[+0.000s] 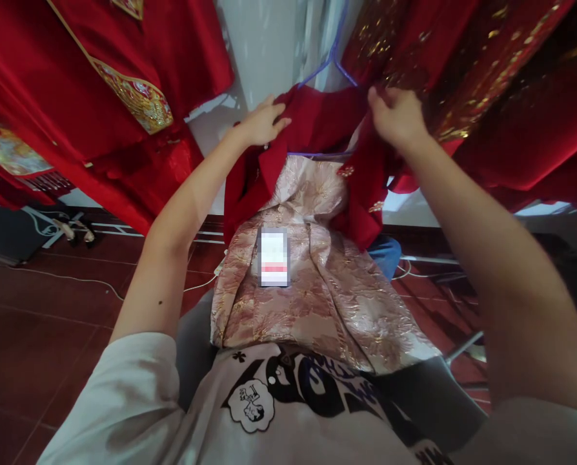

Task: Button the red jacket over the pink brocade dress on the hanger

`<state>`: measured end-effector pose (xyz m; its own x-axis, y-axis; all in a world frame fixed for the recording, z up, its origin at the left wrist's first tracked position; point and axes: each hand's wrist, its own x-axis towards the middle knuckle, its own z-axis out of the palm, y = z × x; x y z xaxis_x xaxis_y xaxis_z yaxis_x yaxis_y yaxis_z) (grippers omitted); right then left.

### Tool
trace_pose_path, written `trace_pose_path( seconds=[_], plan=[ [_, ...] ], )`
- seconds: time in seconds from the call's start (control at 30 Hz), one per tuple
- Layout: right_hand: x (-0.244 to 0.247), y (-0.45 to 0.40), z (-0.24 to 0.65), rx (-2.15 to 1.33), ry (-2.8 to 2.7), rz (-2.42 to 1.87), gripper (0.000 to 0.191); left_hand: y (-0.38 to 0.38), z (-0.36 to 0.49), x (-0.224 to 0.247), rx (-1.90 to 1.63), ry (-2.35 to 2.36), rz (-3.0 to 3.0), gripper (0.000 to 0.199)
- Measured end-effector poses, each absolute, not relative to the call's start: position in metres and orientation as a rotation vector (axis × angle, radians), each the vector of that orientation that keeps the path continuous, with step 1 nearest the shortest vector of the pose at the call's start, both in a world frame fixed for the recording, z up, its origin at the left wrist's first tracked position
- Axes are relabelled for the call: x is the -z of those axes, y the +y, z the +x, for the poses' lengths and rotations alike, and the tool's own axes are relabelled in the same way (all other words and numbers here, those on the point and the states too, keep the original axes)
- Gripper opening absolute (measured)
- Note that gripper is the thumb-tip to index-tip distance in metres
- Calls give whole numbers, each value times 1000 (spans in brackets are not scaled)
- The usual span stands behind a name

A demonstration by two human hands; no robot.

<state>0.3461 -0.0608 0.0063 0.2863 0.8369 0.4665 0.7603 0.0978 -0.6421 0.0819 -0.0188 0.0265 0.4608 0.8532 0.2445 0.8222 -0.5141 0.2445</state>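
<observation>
My left hand (265, 123) and right hand (399, 117) were well apart, one at each shoulder of the red jacket (320, 119); the right was curled tight on its cloth, while the left lay at the other shoulder with thumb and fingers spread, and I cannot tell whether it gripped; the jacket was out in front of me on a purple hanger (334, 59), its front spread open, with the pink dress (312, 313) reaching from there down over my lap; a phone (273, 257) lay face up on the dress, so a tug on that cloth could have sent it sliding; an uneven pull might have slipped one shoulder off the thin hanger; the sequined cloth (486, 81) near my right hand could have snagged the jacket.
</observation>
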Motion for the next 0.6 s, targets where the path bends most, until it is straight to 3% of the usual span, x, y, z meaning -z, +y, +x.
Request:
trace_pose_path(
  seconds=[0.07, 0.2, 0.37, 0.47, 0.6],
  plan=[
    [-5, -66, 318, -69, -1538, -1639, 46, -18, 80, -26, -491, 1545, 2589, 14],
    [-1, -81, 281, -91, -1830, -1529, 48, -13, 74, -27, -521, 1593, 2556, 31],
    [13, -84, 296, -72, -1781, -1614, 32, -32, 77, -20, -763, 1741, 2603, 32],
    [23, -80, 315, -149, -1690, -1546, 43, -44, 81, -2, -1067, 1757, 2514, 37],
    [31, -68, 327, -230, -1649, -1424, 40, -37, 76, 34, -1079, 1669, 2231, 38]
  ],
)
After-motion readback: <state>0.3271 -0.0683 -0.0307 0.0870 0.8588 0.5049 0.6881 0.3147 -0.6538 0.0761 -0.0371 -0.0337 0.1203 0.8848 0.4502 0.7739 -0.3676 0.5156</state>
